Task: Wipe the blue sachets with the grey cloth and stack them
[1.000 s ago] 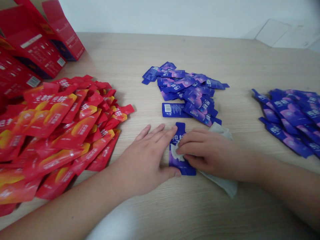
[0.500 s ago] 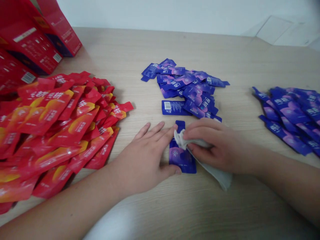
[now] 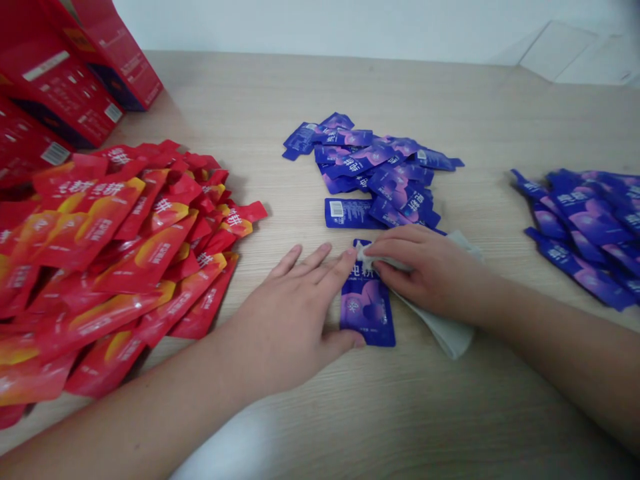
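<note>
A purple sachet (image 3: 367,307) with pink shapes and white print lies flat on the table in front of me. My left hand (image 3: 295,313) is open, its fingers spread on the table, with the index fingertip and thumb touching the sachet's left edge. Pinched in my right hand (image 3: 420,270) is a white cloth or tissue (image 3: 447,333), pressed onto the sachet's upper end. Its loose part trails to the right and below the hand. The right fingers hide some of the sachet's upper right side.
Beyond my hands lies a loose heap of purple sachets (image 3: 375,160); a second purple pile (image 3: 590,220) is at the right. Many red sachets (image 3: 110,260) are heaped at the left, with red boxes (image 3: 65,73) behind them. A white wall (image 3: 320,27) bounds the table's far edge.
My right hand has slid the cloth up toward the sachet's narrow top, uncovering the white print below. My left hand stays nearly in place.
</note>
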`<action>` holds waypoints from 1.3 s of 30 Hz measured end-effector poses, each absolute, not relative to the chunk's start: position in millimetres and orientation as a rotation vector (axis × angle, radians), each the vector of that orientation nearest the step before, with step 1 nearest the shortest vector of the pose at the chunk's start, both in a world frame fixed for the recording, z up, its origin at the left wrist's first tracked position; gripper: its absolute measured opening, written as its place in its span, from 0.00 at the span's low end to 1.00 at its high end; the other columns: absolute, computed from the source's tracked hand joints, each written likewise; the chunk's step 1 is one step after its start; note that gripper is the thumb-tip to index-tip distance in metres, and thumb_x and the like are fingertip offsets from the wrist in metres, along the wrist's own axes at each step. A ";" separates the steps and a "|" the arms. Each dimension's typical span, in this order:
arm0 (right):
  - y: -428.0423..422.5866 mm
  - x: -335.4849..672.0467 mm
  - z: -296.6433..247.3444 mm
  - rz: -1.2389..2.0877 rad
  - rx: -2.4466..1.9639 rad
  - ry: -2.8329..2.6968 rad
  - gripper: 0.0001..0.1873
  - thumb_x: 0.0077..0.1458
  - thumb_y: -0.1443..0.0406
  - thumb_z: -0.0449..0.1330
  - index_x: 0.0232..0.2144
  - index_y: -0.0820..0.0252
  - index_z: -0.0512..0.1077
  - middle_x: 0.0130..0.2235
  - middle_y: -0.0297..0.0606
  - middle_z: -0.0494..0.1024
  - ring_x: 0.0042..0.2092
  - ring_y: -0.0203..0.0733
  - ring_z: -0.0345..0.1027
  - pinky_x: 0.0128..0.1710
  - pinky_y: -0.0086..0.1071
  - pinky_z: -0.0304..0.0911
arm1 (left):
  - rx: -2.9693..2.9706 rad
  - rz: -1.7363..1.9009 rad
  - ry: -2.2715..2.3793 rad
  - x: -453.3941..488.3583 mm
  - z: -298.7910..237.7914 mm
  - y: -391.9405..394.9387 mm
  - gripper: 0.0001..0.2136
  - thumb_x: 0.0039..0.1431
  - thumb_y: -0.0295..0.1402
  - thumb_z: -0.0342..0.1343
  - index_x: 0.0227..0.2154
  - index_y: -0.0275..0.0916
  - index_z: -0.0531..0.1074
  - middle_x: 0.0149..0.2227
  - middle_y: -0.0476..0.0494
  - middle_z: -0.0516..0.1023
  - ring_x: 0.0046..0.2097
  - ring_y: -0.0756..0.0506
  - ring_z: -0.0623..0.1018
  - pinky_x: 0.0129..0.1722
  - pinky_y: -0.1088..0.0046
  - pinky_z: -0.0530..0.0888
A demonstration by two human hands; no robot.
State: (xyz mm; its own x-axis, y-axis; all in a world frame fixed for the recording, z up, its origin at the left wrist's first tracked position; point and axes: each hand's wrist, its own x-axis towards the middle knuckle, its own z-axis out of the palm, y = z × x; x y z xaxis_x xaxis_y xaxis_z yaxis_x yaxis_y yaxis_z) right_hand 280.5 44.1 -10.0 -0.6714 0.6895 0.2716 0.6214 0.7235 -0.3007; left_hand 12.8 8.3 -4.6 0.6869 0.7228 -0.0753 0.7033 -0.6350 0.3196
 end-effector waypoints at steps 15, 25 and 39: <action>8.9 263.6 10.9 0.706 -0.598 -2.790 0.09 0.69 0.68 0.61 0.48 0.55 0.80 0.47 0.38 0.84 0.50 0.46 0.74 0.55 0.42 0.70 | 2.605 0.103 1.082 10.8 -5.3 4.1 0.43 0.67 0.50 0.58 0.77 0.34 0.50 0.76 0.32 0.58 0.78 0.33 0.56 0.77 0.45 0.48; 38.5 273.2 1.3 0.389 -0.916 -2.669 0.11 0.67 0.68 0.61 0.49 0.55 0.81 0.49 0.41 0.84 0.50 0.48 0.77 0.56 0.46 0.71 | 2.616 0.112 1.098 10.6 -4.7 1.2 0.43 0.70 0.54 0.56 0.77 0.36 0.48 0.77 0.32 0.57 0.78 0.33 0.57 0.77 0.46 0.47; 58.3 287.2 -21.1 0.203 -1.197 -2.208 0.09 0.64 0.65 0.63 0.46 0.53 0.79 0.45 0.41 0.84 0.48 0.53 0.78 0.52 0.50 0.73 | 2.780 0.228 0.847 29.5 -4.7 -22.5 0.15 0.73 0.35 0.55 0.57 0.33 0.72 0.69 0.26 0.71 0.71 0.32 0.71 0.71 0.51 0.68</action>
State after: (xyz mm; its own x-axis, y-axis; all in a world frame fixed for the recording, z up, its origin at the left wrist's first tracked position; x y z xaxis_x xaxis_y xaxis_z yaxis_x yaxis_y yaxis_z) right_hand 287.2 58.3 -21.1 -0.4039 0.8018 0.4405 0.7078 0.5789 -0.4048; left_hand 29.5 -22.5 -4.7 0.8212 0.5648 0.0818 0.5297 -0.8077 0.2590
